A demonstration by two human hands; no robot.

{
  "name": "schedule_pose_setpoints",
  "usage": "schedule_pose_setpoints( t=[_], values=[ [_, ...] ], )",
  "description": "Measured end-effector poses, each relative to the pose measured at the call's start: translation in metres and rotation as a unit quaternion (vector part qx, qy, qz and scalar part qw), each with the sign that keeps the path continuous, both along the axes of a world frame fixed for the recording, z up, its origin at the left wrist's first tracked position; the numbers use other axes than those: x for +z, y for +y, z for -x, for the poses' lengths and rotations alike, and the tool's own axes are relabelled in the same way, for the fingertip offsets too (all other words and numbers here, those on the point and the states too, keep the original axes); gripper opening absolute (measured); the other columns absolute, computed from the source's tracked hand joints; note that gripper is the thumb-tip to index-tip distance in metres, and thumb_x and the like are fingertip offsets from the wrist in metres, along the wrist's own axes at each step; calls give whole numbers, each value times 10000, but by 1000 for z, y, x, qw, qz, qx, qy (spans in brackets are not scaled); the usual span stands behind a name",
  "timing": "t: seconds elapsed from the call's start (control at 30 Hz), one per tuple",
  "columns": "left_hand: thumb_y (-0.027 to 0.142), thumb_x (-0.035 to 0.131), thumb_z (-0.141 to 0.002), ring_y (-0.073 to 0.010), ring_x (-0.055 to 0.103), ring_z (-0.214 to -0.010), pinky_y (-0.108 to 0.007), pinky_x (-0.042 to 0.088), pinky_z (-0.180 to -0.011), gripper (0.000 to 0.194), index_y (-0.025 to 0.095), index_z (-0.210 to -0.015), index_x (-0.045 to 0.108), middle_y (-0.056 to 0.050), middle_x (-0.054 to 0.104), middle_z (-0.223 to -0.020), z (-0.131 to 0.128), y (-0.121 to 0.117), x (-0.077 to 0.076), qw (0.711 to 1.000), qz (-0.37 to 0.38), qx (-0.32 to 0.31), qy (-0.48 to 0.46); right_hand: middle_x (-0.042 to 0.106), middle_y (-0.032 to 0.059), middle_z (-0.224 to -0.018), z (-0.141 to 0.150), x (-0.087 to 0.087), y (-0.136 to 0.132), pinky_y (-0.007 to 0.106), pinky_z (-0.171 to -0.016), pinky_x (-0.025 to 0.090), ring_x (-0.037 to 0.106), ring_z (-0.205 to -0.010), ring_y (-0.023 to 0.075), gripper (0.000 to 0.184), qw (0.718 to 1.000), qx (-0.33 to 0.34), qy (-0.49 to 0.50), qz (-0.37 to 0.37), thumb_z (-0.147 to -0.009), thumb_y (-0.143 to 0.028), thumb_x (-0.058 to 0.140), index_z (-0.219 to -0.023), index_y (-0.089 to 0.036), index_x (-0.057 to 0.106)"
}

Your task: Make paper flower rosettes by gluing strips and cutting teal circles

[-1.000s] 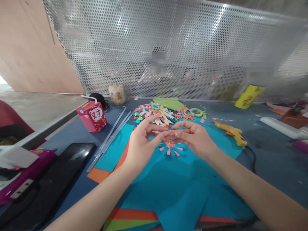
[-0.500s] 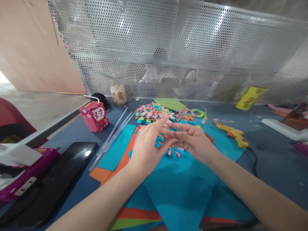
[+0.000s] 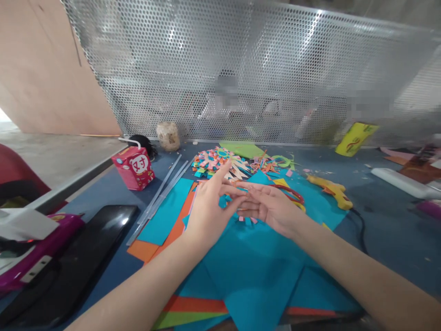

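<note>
My left hand [image 3: 211, 207] and my right hand [image 3: 275, 207] meet over the middle of the paper pile. Their fingertips are pinched together, with the left index finger raised. Anything between the fingertips is too small or hidden to make out. Below them, partly covered by the fingers, lies a fringed blue and pink paper piece [image 3: 248, 221]. Blue paper sheets [image 3: 255, 266] spread out under both hands. Just beyond sit several fringed paper flowers [image 3: 211, 161] in mixed colours. The red scissors handle [image 3: 296, 195] shows beside my right hand.
A yellow glue gun [image 3: 332, 191] with a black cord lies right. Clear glue sticks [image 3: 160, 195], a red drink box [image 3: 134, 168] and a black phone [image 3: 81, 257] are left. Paper scraps [image 3: 267, 164] lie at the back, before a perforated metal screen [image 3: 193, 69]. A yellow packet [image 3: 356, 139] leans there.
My right hand has shifted slightly left, and its fingers have drawn in closer to my left fingertips. More of the red scissors handle now shows. The view has moved a little.
</note>
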State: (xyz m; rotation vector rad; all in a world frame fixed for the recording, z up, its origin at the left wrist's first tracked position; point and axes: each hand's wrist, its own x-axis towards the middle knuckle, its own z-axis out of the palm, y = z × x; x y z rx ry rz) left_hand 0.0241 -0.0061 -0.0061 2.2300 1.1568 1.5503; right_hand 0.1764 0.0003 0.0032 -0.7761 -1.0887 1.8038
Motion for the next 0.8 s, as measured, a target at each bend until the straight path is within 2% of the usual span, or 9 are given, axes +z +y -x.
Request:
schedule_pose_setpoints(
  t=[0.13,0.2,0.3,0.43,0.57,0.7,0.8],
  values=[
    [183,561,-785,-197,594,-895,-379,408,-818,521,265,-1267,379,-8,687,-845,2,0,0,994,-63,19,92,707,55,-739,-2,0,3,301,-655,542,673,-682,168,309,1000,13,12,3,-748,-310,632,-1008,-152,578],
    [161,543,-788,-186,592,-877,-369,411,-813,506,253,-1260,385,-11,673,-852,1,0,1,996,-47,10,79,712,70,-772,-4,1,4,312,-664,538,676,-704,178,304,999,27,16,5,-778,-290,592,-1045,-151,551],
    [162,546,-786,-148,584,-787,-321,438,-763,552,235,-1292,337,-2,649,-821,-1,0,5,998,34,-20,-38,709,85,-865,-5,4,3,359,-737,526,670,-800,196,312,998,53,38,-6,-796,-246,554,-1092,-150,530],
    [205,569,-782,-122,575,-742,-270,461,-702,517,198,-1262,377,-6,632,-790,0,-1,16,968,100,-59,-221,693,75,-963,-5,7,-2,415,-844,477,624,-959,210,322,993,87,69,-43,-828,-217,503,-1148,-186,494],
    [178,602,-752,-108,598,-752,-247,487,-717,454,211,-1184,465,13,627,-758,2,-2,25,942,90,-67,-317,657,65,-1066,-6,13,-8,448,-890,432,579,-1041,225,374,991,95,50,-79,-831,-312,492,-1196,-235,466],
    [169,618,-742,-90,606,-650,-228,514,-641,423,232,-1137,482,33,628,-741,4,-5,31,918,62,-66,-386,589,38,-1190,-13,19,-15,406,-829,467,547,-1083,235,506,987,94,38,-126,-737,-493,539,-1201,-303,471],
    [150,647,-718,-105,625,-676,-229,524,-616,376,249,-1048,497,43,636,-738,5,-5,33,910,41,-64,-407,605,35,-1165,-21,20,-20,366,-718,510,616,-967,227,551,970,192,83,-127,-681,-571,558,-1179,-351,480]
  ],
)
